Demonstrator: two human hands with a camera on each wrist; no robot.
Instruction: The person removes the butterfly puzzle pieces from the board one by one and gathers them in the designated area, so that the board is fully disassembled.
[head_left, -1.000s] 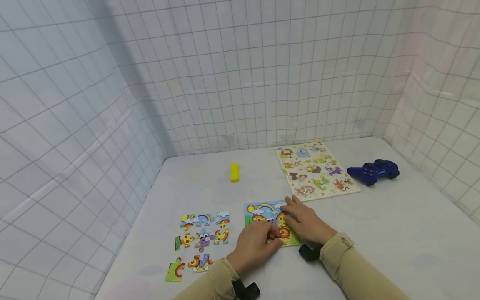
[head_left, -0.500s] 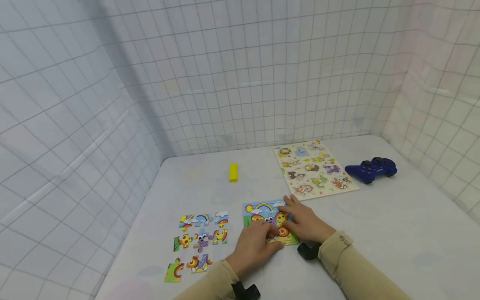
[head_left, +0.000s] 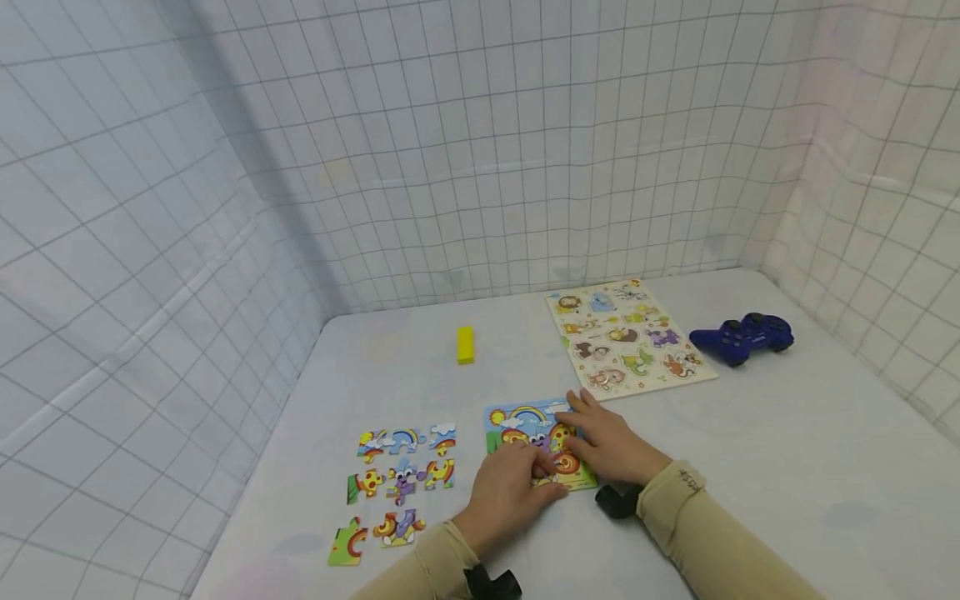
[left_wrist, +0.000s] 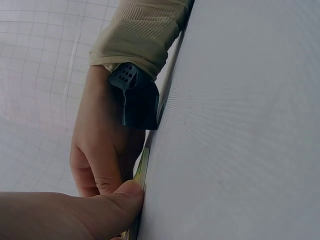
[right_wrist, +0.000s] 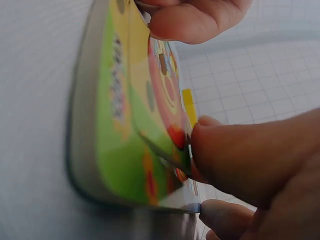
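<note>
A jigsaw board (head_left: 525,413) with a sun, rainbow and butterfly lies on the white table. My left hand (head_left: 510,486) is at its near edge, thumb and curled fingers at a corner puzzle piece (right_wrist: 142,95), which is slightly raised along one edge in the right wrist view. My right hand (head_left: 613,442) rests at the board's right side, fingers extended, its thumb touching the piece's edge. The left wrist view shows the left thumb (left_wrist: 120,202) against the board's thin edge. My hands cover part of the picture.
Several loose puzzle pieces (head_left: 406,477) lie in rows left of the board. A yellow block (head_left: 466,345) lies farther back. An animal puzzle board (head_left: 624,354) and a blue game controller (head_left: 741,339) lie at the back right. Grid-patterned cloth walls (head_left: 465,167) enclose the table.
The head view has shifted very slightly. Both hands stay almost still at the board, and the loose pieces keep their places.
</note>
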